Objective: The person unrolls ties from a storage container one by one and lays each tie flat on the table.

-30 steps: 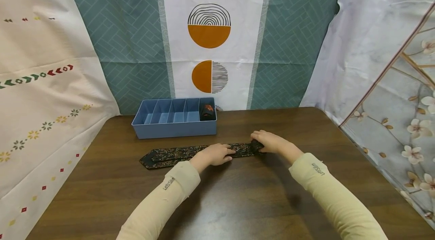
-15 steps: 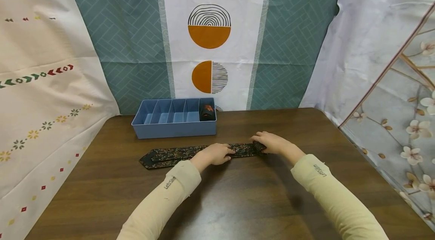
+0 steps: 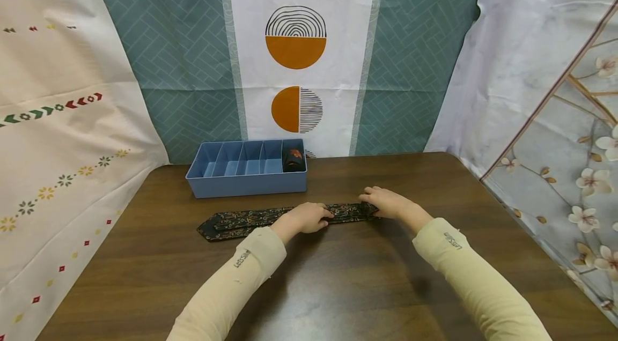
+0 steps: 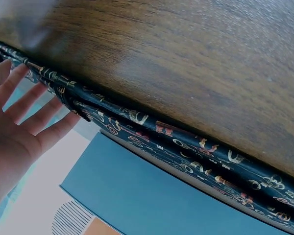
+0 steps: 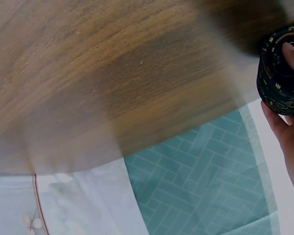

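Observation:
A dark necktie (image 3: pixel 256 217) with a small gold and red pattern lies doubled lengthwise across the table, its pointed end at the left. Its right end is wound into a roll (image 5: pixel 279 88), which my right hand (image 3: pixel 386 203) grips, thumb on the coil's near side and fingers behind it. Midway along the strip, my left hand (image 3: pixel 305 217) rests on the tie. The left wrist view shows that hand's fingers (image 4: pixel 54 128) spread and nearly straight along the fabric. Part of the necktie is hidden under the left hand in the head view.
Behind the necktie stands a blue divided box (image 3: pixel 248 185). A rolled dark cloth item (image 3: pixel 293 160) with a red-orange motif sits in its rightmost compartment. The brown wooden table (image 3: pixel 328 287) ends at a patterned curtain (image 3: pixel 410 62) at the back.
My right hand has shifted very slightly to the right, and the rolled end has turned a little in its fingers. The left hand has stayed almost still on the tie.

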Motion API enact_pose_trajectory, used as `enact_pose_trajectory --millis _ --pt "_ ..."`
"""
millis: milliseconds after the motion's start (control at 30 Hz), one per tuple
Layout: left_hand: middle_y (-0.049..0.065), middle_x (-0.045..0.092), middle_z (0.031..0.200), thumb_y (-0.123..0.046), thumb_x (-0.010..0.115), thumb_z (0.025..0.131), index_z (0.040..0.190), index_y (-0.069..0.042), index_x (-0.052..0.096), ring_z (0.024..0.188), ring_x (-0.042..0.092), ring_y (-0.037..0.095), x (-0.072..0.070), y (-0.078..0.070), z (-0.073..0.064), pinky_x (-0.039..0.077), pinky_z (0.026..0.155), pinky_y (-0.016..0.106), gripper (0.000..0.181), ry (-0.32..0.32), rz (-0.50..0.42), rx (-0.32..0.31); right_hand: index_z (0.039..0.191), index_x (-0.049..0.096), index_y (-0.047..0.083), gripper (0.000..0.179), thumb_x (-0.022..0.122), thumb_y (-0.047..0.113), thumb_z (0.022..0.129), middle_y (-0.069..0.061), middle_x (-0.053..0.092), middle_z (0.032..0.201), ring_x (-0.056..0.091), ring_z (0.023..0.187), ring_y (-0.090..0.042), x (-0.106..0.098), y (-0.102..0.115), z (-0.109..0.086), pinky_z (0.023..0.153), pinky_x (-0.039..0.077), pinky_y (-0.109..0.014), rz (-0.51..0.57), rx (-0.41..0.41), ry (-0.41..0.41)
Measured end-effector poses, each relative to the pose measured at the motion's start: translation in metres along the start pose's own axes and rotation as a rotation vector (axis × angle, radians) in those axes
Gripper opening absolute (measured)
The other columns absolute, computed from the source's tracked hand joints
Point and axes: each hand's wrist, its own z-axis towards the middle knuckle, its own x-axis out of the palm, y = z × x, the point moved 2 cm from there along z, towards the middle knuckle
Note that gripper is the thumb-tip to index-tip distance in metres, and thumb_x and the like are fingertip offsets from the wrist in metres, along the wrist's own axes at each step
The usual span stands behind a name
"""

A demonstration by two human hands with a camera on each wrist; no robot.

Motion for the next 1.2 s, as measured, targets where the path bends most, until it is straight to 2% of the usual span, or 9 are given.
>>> enact_pose_trajectory --millis 100,133,333,500,700,1000,1200 --pt "0.005 0.053 0.136 -0.026 0.051 0.098 0.132 -0.022 0.057 0.125 0.052 0.023 -0.003 -0.002 -0.003 0.042 0.105 0.038 0.035 -0.006 -0.019 -0.002 0.112 0.061 0.002 0.042 0.078 0.001 0.073 -0.016 0.058 0.110 0.057 0.104 -0.036 0.001 -0.001 0.000 0.087 0.052 -0.045 -0.012 -0.019 -0.025" --pt "0.006 0.053 0.136 -0.022 0.053 0.097 0.132 -0.020 0.057 0.126 0.051 0.023 -0.012 -0.009 -0.010 0.041 0.106 0.039 0.035 0.012 -0.030 -0.026 0.109 0.061 0.003 0.040 0.078 0.001 0.073 -0.016 0.058 0.109 0.058 0.102 -0.036 0.001 -0.001 0.000 0.086 0.052 -0.045 -0.018 -0.022 -0.032" --pt "0.006 0.054 0.134 -0.022 0.052 0.098 0.131 -0.018 0.059 0.125 0.051 0.023 -0.018 -0.015 -0.018 0.042 0.106 0.039 0.034 -0.007 -0.019 -0.019 0.113 0.057 -0.003 0.043 0.077 0.002 0.075 -0.023 0.060 0.118 0.056 0.111 -0.042 0.001 -0.003 -0.001 0.094 0.048 -0.051 -0.040 0.001 -0.008" --pt "0.006 0.055 0.133 -0.022 0.052 0.098 0.130 -0.018 0.059 0.123 0.053 0.024 -0.018 -0.014 -0.018 0.042 0.105 0.039 0.033 -0.019 -0.019 -0.009 0.119 0.056 -0.004 0.046 0.075 0.002 0.077 -0.025 0.057 0.123 0.055 0.114 -0.042 0.001 -0.005 -0.002 0.094 0.047 -0.051 -0.028 0.016 0.016" --pt "0.007 0.053 0.135 -0.021 0.052 0.098 0.131 -0.018 0.058 0.123 0.053 0.025 -0.014 -0.011 -0.017 0.043 0.104 0.039 0.034 -0.026 -0.026 -0.012 0.114 0.059 0.000 0.040 0.075 0.001 0.076 -0.026 0.056 0.124 0.054 0.115 -0.042 0.000 -0.006 -0.003 0.093 0.048 -0.051 -0.023 0.030 0.029" --pt "0.010 0.048 0.142 -0.016 0.051 0.098 0.134 -0.018 0.055 0.129 0.048 0.026 -0.013 -0.008 -0.021 0.040 0.107 0.040 0.037 -0.001 -0.044 -0.016 0.105 0.055 0.002 0.037 0.076 0.001 0.075 -0.018 0.063 0.107 0.060 0.101 -0.036 0.000 -0.010 -0.009 0.084 0.052 -0.046 0.006 0.026 0.003" --pt "0.010 0.048 0.141 -0.013 0.051 0.097 0.133 -0.018 0.056 0.129 0.048 0.027 -0.012 -0.004 -0.025 0.041 0.107 0.040 0.036 -0.017 -0.050 -0.010 0.119 0.054 -0.003 0.045 0.073 0.001 0.078 -0.026 0.055 0.125 0.052 0.118 -0.042 -0.001 -0.013 -0.011 0.095 0.047 -0.050 0.022 0.066 0.041"
